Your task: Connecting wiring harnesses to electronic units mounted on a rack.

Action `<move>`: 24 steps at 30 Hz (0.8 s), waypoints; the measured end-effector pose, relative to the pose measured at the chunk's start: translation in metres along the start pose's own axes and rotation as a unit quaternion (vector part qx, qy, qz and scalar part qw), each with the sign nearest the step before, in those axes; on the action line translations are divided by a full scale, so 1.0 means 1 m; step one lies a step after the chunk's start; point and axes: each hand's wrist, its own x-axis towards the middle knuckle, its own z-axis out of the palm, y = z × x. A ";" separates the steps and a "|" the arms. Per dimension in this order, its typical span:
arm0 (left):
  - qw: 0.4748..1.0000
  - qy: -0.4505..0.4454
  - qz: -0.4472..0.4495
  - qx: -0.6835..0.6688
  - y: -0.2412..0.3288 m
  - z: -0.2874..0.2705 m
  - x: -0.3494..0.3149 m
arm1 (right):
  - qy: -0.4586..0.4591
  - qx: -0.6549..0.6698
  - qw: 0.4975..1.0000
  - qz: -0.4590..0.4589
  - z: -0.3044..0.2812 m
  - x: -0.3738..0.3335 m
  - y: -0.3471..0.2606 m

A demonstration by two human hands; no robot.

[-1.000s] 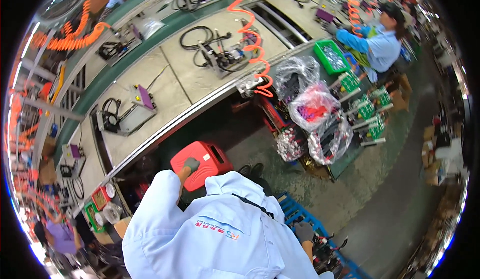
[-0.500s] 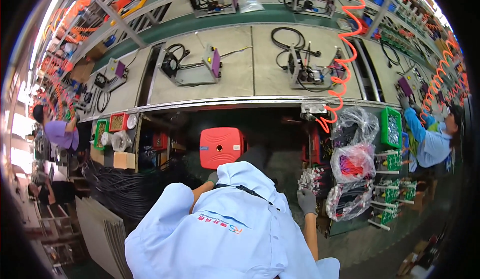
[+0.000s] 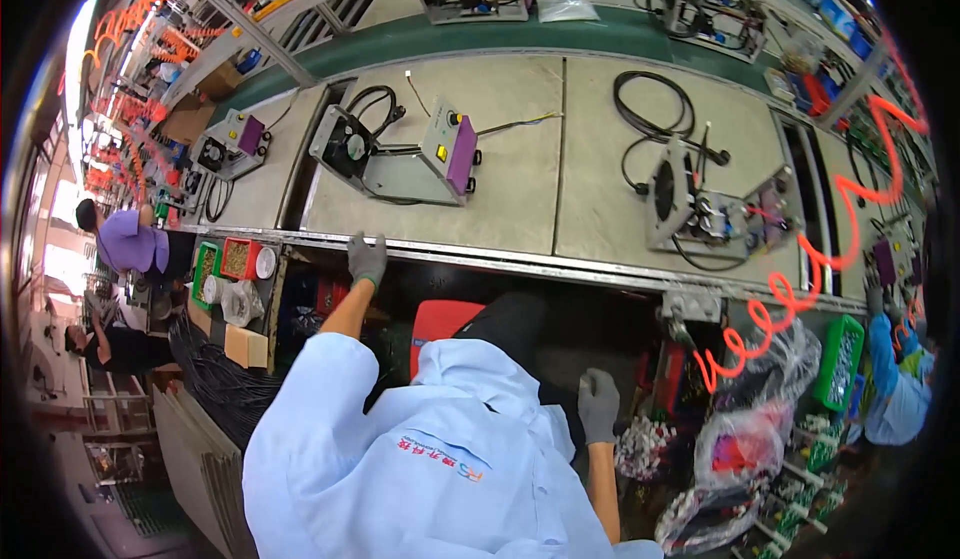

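My left hand [image 3: 367, 259], in a grey glove, is at the front metal edge of the workbench [image 3: 430, 251]. Its fingers are apart, and nothing shows in them. Beyond it stands a grey metal frame unit [image 3: 405, 174] with a fan, a purple end panel and loose cables. My right hand [image 3: 598, 406], also gloved, hangs low on the right. Its fingers are loosely bent with the thumb apart, and I see nothing held. Beside that hand lies a heap of small connector-ended wires [image 3: 643, 447]. Partly hidden by my body is a red stool [image 3: 440, 321].
Another unit [image 3: 715, 204] with a coiled black cable stands right on the bench. An orange spiral hose [image 3: 850, 244] hangs across the right side. Bagged wires [image 3: 740, 444] and a green parts bin [image 3: 840, 362] lie at right. Black cables [image 3: 215, 369] and stacked boards [image 3: 200, 464] are at left.
My left hand has come up from beside my body to the bench edge. My right hand has moved off the connector wires. The view has turned and my body now covers more of the stool.
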 end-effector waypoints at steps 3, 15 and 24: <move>0.998 0.052 0.029 0.003 0.005 0.031 0.059 | 0.070 -0.003 0.992 -0.107 0.025 0.096 -0.044; 0.964 0.078 0.253 -0.008 -0.033 0.079 0.067 | 0.208 -0.254 0.903 -0.277 0.166 0.325 -0.063; 0.946 -0.071 0.280 -0.148 -0.034 0.027 0.071 | 0.201 -0.398 0.854 -0.267 0.150 0.318 -0.078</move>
